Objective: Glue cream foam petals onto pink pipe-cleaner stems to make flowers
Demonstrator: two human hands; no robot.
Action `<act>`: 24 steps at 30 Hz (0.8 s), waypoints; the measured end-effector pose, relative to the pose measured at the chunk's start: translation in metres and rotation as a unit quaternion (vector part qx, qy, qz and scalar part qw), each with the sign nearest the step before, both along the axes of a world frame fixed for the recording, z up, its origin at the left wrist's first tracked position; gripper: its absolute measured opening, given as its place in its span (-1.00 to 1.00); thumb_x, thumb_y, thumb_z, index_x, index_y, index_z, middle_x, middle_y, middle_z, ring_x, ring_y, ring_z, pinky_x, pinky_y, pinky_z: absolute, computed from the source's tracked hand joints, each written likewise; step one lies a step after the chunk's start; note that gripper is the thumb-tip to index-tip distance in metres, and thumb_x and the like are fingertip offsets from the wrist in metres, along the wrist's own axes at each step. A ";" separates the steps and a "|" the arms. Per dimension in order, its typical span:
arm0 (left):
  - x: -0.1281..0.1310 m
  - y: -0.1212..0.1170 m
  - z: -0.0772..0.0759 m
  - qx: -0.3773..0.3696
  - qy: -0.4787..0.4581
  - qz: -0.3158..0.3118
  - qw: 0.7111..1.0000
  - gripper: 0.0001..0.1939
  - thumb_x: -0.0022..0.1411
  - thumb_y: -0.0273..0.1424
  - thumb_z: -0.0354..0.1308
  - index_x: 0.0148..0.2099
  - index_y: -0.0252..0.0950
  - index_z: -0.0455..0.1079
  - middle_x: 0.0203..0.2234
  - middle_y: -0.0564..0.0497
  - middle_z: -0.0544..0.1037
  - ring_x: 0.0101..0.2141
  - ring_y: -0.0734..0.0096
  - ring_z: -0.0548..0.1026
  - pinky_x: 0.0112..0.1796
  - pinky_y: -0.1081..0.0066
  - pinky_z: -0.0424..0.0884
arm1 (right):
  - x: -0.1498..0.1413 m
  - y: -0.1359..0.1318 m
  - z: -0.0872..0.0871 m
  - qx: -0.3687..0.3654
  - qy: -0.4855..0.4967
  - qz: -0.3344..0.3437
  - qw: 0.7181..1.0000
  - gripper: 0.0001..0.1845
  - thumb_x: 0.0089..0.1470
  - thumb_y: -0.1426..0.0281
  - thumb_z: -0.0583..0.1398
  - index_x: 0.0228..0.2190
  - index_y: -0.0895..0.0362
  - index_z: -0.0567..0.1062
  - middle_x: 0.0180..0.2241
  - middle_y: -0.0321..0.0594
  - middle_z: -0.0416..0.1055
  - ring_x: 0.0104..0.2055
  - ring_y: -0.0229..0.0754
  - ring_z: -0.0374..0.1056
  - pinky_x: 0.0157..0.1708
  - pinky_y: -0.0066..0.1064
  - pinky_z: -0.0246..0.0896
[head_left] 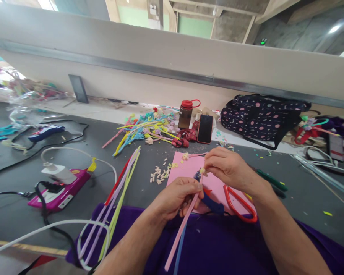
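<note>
Low over a pink sheet (179, 168), my left hand (179, 196) is closed on a pink pipe cleaner (182, 227) that slants down toward me. My right hand (226, 166) pinches at its upper end, where a small pale yellow piece (202, 171) shows; the fingertips partly hide it. A blue pipe cleaner (180, 248) hangs just beneath the pink one. Red-handled scissors (240, 206) lie under my right wrist, beside a blue-handled tool (213, 204) that my hands partly cover. Another pink stem with a pale yellow flower (185, 156) rests on the sheet's far edge.
Short cut pieces (159, 175) lie left of the sheet. Behind are a pile of colourful pipe cleaners (145, 130), a bottle (185, 116), a phone (205, 128) and a patterned bag (260, 118). Long pipe cleaners (123, 191) and a purple power strip (60, 193) with cables are at left.
</note>
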State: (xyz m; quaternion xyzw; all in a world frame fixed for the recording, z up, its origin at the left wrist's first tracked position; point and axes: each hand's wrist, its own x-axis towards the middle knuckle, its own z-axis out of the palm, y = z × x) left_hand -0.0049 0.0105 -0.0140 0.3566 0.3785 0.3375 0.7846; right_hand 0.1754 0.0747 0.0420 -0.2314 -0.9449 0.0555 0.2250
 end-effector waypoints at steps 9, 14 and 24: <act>0.000 0.000 0.000 0.006 -0.002 0.004 1.000 -0.79 0.05 -0.33 0.13 -0.51 -0.39 0.38 -0.81 0.08 0.40 -0.88 0.67 0.17 -0.85 0.66 0.02 | -0.003 0.000 -0.001 0.006 -0.002 -0.004 1.000 -0.83 0.11 0.55 0.09 -0.44 0.15 0.46 -0.37 -0.18 0.40 -0.25 -0.17 0.26 -0.23 -0.33 0.19; 0.000 -0.001 0.001 0.006 -0.003 0.005 1.000 -0.79 0.05 -0.32 0.13 -0.50 -0.39 0.37 -0.81 0.09 0.40 -0.87 0.67 0.16 -0.85 0.66 0.02 | -0.003 -0.001 -0.001 0.006 -0.005 -0.006 1.000 -0.82 0.10 0.55 0.09 -0.45 0.16 0.46 -0.38 -0.18 0.40 -0.26 -0.18 0.27 -0.24 -0.34 0.19; -0.001 0.000 0.000 0.007 -0.008 0.003 1.000 -0.78 0.05 -0.31 0.13 -0.50 -0.38 0.37 -0.79 0.09 0.40 -0.87 0.68 0.17 -0.84 0.66 0.01 | -0.004 -0.001 -0.002 -0.001 -0.006 -0.007 1.000 -0.84 0.10 0.55 0.09 -0.44 0.17 0.45 -0.37 -0.19 0.40 -0.25 -0.17 0.26 -0.23 -0.33 0.19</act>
